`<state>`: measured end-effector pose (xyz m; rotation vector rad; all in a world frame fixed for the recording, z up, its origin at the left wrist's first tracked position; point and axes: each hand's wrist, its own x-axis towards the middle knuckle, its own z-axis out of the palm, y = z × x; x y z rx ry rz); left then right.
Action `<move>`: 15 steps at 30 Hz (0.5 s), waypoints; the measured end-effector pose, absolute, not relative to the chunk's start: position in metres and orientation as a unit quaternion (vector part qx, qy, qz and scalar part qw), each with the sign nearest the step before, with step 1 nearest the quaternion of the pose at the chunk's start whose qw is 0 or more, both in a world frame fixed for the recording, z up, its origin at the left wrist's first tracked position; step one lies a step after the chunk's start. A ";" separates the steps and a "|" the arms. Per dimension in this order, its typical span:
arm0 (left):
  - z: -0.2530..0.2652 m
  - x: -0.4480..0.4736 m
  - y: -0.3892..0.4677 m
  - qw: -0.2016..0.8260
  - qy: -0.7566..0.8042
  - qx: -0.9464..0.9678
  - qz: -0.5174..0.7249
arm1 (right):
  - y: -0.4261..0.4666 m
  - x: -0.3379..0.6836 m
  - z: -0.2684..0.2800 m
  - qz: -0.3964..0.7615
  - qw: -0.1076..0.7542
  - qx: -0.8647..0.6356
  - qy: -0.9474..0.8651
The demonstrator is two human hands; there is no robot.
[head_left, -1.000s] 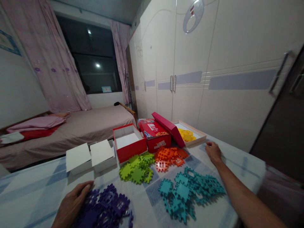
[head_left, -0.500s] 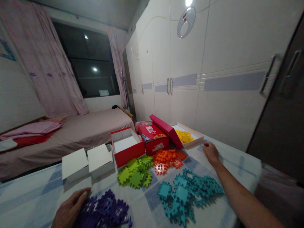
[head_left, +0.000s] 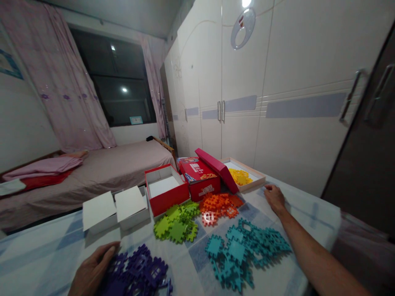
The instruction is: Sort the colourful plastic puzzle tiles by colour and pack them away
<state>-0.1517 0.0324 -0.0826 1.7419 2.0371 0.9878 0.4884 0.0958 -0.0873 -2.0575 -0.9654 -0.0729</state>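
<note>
Our left hand beside the purple pieces, right hand loosely curled near the tray of yellow pieces, any grip we cannot tell, both unmoved, our view slightly shifted since earlier

Head cam: fwd + a bit down

You wear the cam on your head. It looks across the tbl from your side. Your L hand and R hand show close, low in view; bed, window & wardrobe stand far back.
</note>
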 end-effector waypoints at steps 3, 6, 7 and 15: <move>-0.081 -0.150 0.031 0.136 0.697 0.609 0.353 | 0.094 0.486 -0.084 -0.039 0.438 -0.808 -0.391; -0.081 -0.149 0.030 0.136 0.697 0.610 0.351 | 0.093 0.471 -0.070 -0.064 0.466 -0.771 -0.429; -0.081 -0.149 0.030 0.137 0.697 0.610 0.350 | 0.093 0.463 -0.062 -0.070 0.472 -0.752 -0.454; -0.085 -0.153 0.032 0.140 0.699 0.611 0.344 | 0.111 0.376 -0.004 0.092 0.502 -0.565 -0.648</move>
